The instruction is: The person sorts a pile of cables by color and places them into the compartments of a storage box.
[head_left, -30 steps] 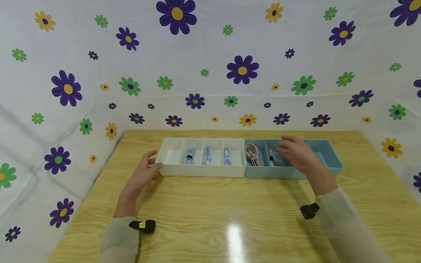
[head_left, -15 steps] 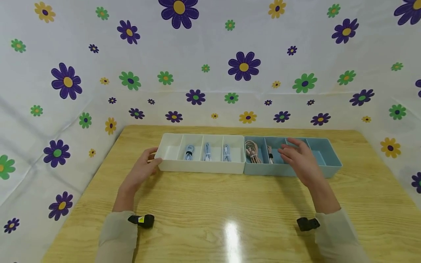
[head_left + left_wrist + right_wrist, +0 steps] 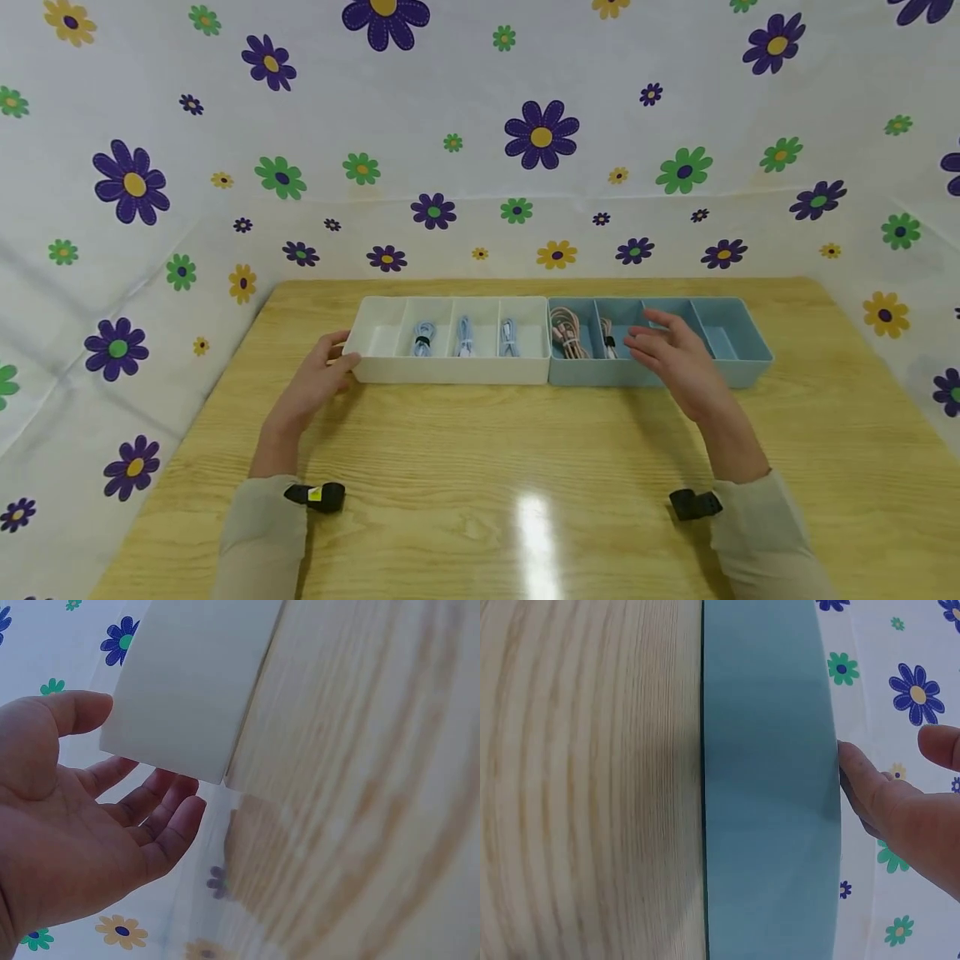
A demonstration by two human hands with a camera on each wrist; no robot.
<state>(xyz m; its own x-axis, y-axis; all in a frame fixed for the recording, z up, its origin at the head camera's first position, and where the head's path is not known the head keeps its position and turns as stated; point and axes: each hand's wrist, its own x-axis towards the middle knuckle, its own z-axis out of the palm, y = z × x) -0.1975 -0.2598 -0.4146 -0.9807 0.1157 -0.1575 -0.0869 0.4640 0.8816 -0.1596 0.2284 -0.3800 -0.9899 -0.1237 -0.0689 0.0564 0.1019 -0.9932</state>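
Note:
A white divided organizer box (image 3: 450, 371) and a blue one (image 3: 592, 373) stand end to end on the table. My left hand (image 3: 311, 385) is at the white box's left end, fingertips right at its end wall. In the left wrist view the thumb (image 3: 82, 712) lies near one edge and the fingers spread loosely along another. My right hand (image 3: 686, 371) hovers over the blue box's middle compartments, fingers loosely bent with nothing between them. Light-blue coiled cables (image 3: 423, 339) lie in three white compartments. Pinkish coiled cables (image 3: 566, 333) fill the blue box's leftmost compartment, and a smaller pinkish cable (image 3: 607, 339) lies beside it.
The wooden table (image 3: 450, 467) runs from the boxes toward me. A white cloth with flowers (image 3: 465, 167) hangs behind and at both sides. The leftmost white compartment (image 3: 378, 333) and the rightmost blue one (image 3: 723, 333) show bare floors.
The head view has shifted a little, so the boxes sit higher and farther left. My right forearm has swung slightly, while its hand stays over the blue box. The left hand stays at the white box.

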